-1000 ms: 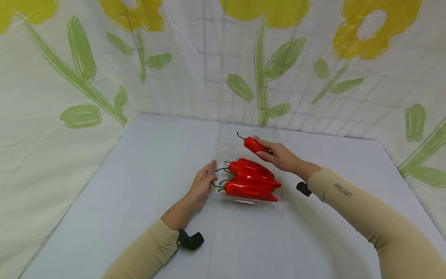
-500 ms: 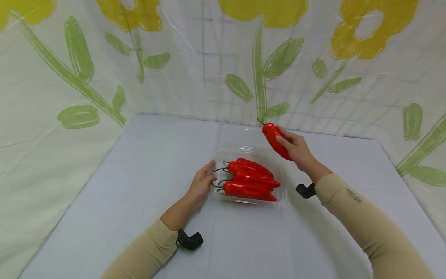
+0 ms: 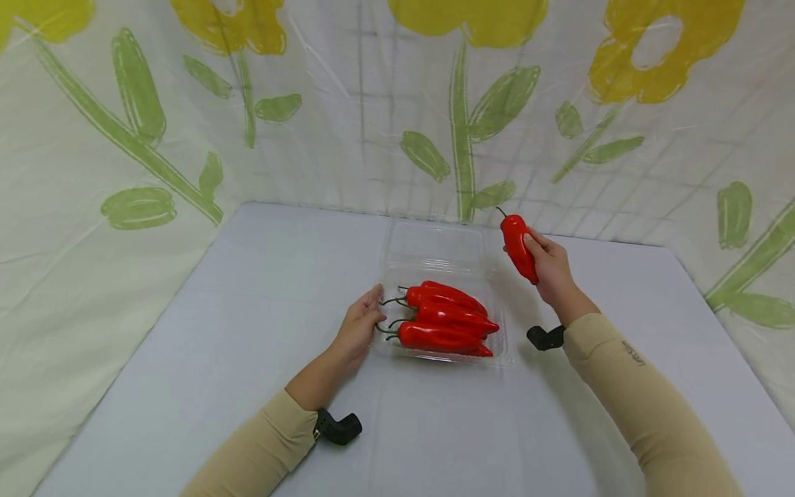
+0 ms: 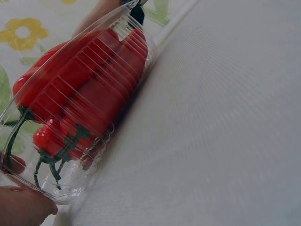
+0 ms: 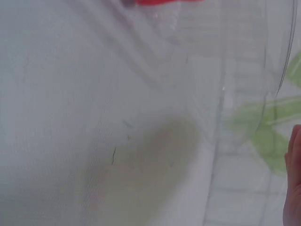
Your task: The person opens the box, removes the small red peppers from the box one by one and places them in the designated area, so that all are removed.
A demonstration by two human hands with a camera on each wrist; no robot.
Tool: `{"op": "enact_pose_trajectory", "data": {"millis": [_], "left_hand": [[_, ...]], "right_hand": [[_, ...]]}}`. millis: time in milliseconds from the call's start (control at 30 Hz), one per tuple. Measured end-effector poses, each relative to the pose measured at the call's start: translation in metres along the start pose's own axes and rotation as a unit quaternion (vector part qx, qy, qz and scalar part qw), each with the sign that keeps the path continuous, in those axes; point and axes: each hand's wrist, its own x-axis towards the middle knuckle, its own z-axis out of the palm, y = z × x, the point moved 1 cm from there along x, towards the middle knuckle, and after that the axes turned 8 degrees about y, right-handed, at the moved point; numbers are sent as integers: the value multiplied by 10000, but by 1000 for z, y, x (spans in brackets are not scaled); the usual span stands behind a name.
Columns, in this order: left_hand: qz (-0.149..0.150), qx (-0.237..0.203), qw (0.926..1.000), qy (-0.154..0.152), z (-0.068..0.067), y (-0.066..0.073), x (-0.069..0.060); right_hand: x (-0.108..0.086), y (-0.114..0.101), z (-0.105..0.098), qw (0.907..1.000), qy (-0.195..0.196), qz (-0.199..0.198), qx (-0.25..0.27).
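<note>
In the head view, my right hand holds a red pepper up in the air, right of the container's lid, its green stem pointing up and left. A clear plastic container lies on the table with several red peppers in it, stems toward the left. My left hand grips the container's left edge. Seen from the left wrist, the thumb is at the container's end wall, with peppers showing through the plastic. The right wrist view catches only part of the right hand, without the held pepper.
The container's lid is folded back toward the rear of the table. A pale cloth covers the tabletop. Behind it hangs a white sheet with yellow flowers. Black wrist cameras sit on both wrists.
My right hand has carried the pepper from above the container out to the right and turned it more upright. The left hand has stayed on the container's edge.
</note>
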Motion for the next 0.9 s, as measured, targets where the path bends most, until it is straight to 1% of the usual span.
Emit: {"op": "enact_pose_trajectory", "data": {"millis": [100, 233, 367, 567, 700, 900], "left_hand": [[-5, 8, 10000, 5, 0, 0, 0], [-22, 29, 10000, -2, 1, -1, 0], [-16, 27, 10000, 4, 1, -1, 0], [-3, -28, 10000, -11, 0, 0, -1], [31, -31, 10000, -26, 0, 0, -1], [139, -65, 9998, -104, -1, -1, 0]], "right_hand": [[9, 1, -6, 9990, 193, 238, 311], [20, 2, -12, 9980, 365, 418, 306], [30, 2, -15, 9971, 562, 515, 71], [43, 3, -14, 9937, 721, 521, -688], [50, 5, -10, 9899, 678, 635, -1075], [61, 14, -2, 9844, 501, 657, -1550]]}}
